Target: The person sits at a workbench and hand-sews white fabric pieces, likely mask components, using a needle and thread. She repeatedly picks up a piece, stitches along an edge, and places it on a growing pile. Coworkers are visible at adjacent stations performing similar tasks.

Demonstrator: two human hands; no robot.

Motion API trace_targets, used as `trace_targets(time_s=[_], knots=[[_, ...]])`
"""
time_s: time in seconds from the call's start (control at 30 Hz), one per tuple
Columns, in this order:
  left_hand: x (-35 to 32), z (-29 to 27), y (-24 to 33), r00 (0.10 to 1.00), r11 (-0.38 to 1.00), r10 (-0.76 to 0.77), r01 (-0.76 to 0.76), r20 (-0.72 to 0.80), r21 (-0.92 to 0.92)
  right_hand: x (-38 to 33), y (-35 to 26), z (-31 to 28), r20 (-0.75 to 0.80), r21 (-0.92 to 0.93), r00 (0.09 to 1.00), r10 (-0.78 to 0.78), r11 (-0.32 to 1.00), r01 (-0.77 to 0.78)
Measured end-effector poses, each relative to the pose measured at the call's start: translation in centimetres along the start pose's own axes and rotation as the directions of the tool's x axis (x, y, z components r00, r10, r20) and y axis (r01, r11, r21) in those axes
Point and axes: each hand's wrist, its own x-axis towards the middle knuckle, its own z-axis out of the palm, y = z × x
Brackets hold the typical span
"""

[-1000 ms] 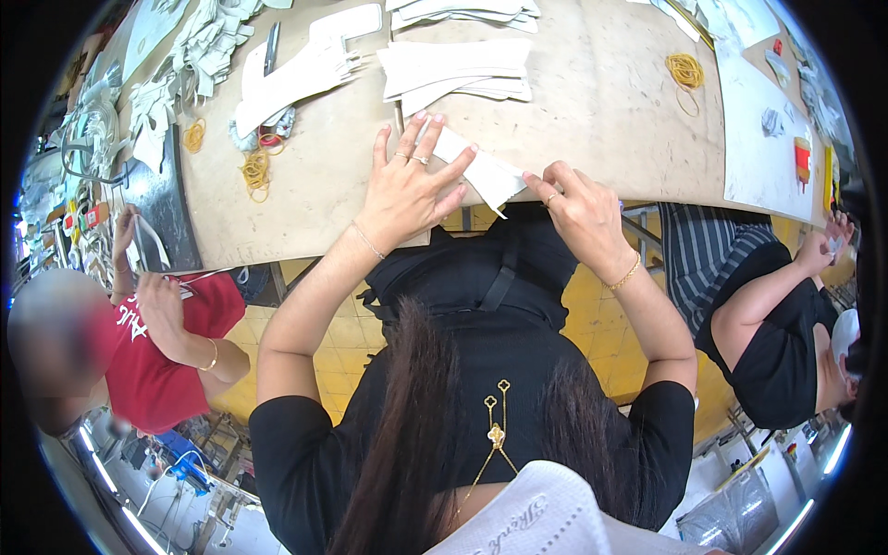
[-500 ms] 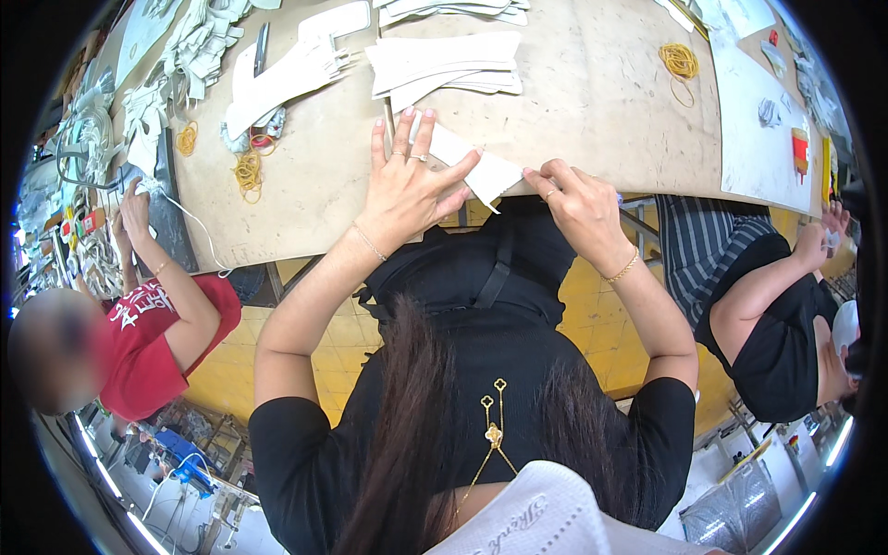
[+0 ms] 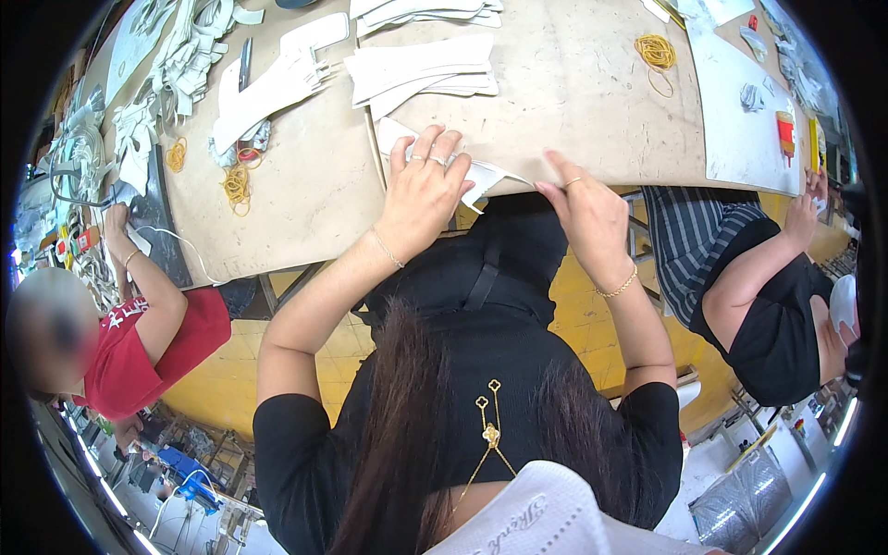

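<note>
Busy workshop, tan tabletop [image 3: 573, 102] strewn with white cut pieces; yellow floor below, two other people seated at left and right.

Change over the last second: the white piece [image 3: 486, 174] has slid nearer the near edge of the tabletop, and the left hand [image 3: 421, 190] has come down flatter over it. Earlier the fingers were splayed and lifted; now they lie together, palm pressing the piece onto the tabletop, not gripping it. The right hand [image 3: 592, 217] has shifted from the piece's right end to just past the edge, fingers loosely curled, index tip touching the piece's right corner. Can't tell whether it pinches anything.

Reading: looks like pressing or creasing the piece at the tabletop edge, left hand as clamp, right hand working the corner.

Around it:
- stack of white strips [image 3: 430, 69] just beyond the left hand
- more white pieces [image 3: 268, 88] far left, with rubber bands [image 3: 237, 180] beside them
- another coil of rubber bands [image 3: 655, 51] far right
- person in red shirt [image 3: 153, 347] at left, hand on the tabletop
- person in black top [image 3: 777, 314] at right
</note>
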Motion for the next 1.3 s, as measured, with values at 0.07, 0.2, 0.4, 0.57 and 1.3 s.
trace_targets(time_s=[0.07,0.2,0.4,0.57,1.3], knots=[[0.6,-0.9,-0.3,0.999,0.999,-0.001,0.003,0.044,-0.039,-0.8,0.1,-0.4,0.149,0.055,0.965,0.216,0.973,-0.226],[1.7,-3.3,-0.6,0.971,0.959,-0.036,0.1,0.235,-0.266,-2.0,-0.6,-0.2,-0.05,0.138,0.997,0.058,0.989,-0.051],[1.5,-6.0,0.0,0.938,0.867,-0.038,0.202,0.343,-0.456,-2.7,-2.3,-0.5,0.07,0.346,0.986,0.15,0.924,-0.165],[0.7,-6.8,0.7,0.954,0.873,-0.044,0.182,0.298,-0.452,-1.4,-3.6,0.1,0.124,0.368,0.98,0.158,0.909,-0.194],[-2.2,-6.9,-1.2,0.959,0.843,-0.145,0.247,0.242,-0.477,1.0,-4.3,-0.1,0.014,0.486,0.986,0.167,0.861,-0.152]])
